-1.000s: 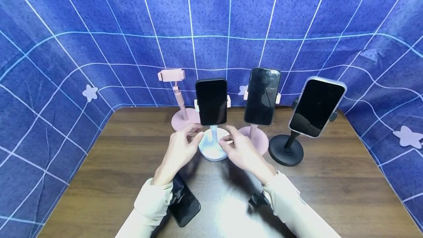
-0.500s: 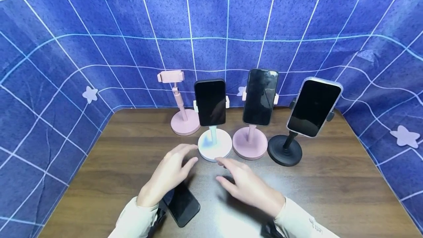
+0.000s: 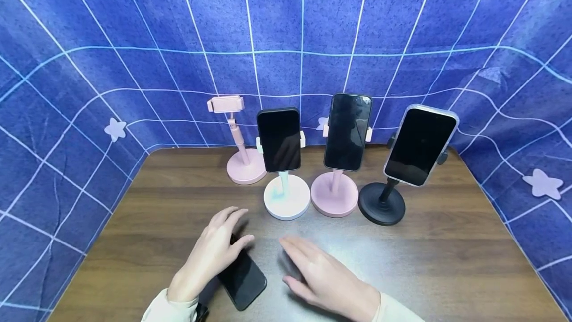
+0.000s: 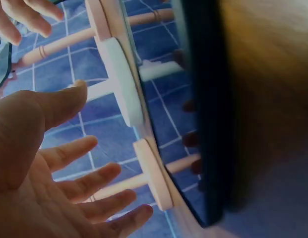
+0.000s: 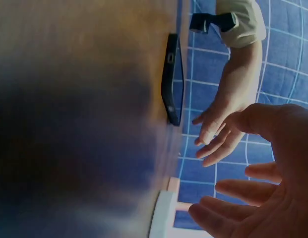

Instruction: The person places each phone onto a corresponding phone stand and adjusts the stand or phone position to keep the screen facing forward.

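Note:
A black phone (image 3: 243, 282) lies flat, screen up, on the table. My left hand (image 3: 209, 250) hovers over its upper end with relaxed, spread fingers, and the right wrist view shows a gap between that hand (image 5: 225, 119) and the phone (image 5: 172, 82). To the right of the phone, my right hand (image 3: 323, 277) hangs above the table, fingers loosely extended and holding nothing. Beyond the hands, a white phone stand (image 3: 287, 202) holds a black phone (image 3: 279, 140) upright in its clamp.
A pink stand (image 3: 247, 167) with a bare clamp stands at the back left. Right of the white stand, another pink stand (image 3: 334, 200) carries a phone (image 3: 348, 133), and a black stand (image 3: 382, 207) carries a tilted phone (image 3: 421, 145). Blue gridded cloth (image 3: 277, 24) surrounds the wooden table (image 3: 447, 252).
Both hands have drawn back from the white stand's base toward the near side. The left now hovers over the flat phone; the right has come down beside it. The stands stay put.

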Tool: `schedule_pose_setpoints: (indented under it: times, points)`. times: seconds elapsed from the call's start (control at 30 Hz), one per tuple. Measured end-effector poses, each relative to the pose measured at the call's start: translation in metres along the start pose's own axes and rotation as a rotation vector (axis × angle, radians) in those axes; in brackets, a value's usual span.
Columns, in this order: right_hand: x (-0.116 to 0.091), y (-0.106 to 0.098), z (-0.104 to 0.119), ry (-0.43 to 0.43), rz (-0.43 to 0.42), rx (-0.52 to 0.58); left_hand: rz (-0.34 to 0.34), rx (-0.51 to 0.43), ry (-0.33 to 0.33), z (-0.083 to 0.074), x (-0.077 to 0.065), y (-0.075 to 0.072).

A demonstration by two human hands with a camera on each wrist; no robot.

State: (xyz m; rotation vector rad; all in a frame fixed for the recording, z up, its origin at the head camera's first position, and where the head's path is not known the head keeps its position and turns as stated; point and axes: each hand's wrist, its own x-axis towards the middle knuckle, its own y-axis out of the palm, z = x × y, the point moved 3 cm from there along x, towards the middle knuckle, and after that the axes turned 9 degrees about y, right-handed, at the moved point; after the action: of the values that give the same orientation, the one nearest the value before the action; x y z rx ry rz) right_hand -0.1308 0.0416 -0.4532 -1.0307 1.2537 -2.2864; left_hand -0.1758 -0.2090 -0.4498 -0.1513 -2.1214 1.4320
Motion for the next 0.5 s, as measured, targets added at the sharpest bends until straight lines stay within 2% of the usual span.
schedule_pose_setpoints:
  times: [0.27,0.37,0.5]
  points:
    - [0.005,0.018,0.011,0.033,0.129,0.003,0.047,-0.014,-0.114,0.018,-0.013,0.0]
    - [0.008,0.022,0.013,0.03,0.131,-0.004,0.064,-0.012,-0.137,0.023,-0.013,0.0]
    - [0.013,0.029,0.012,0.01,0.091,-0.005,0.076,-0.016,-0.154,0.031,-0.008,-0.001]
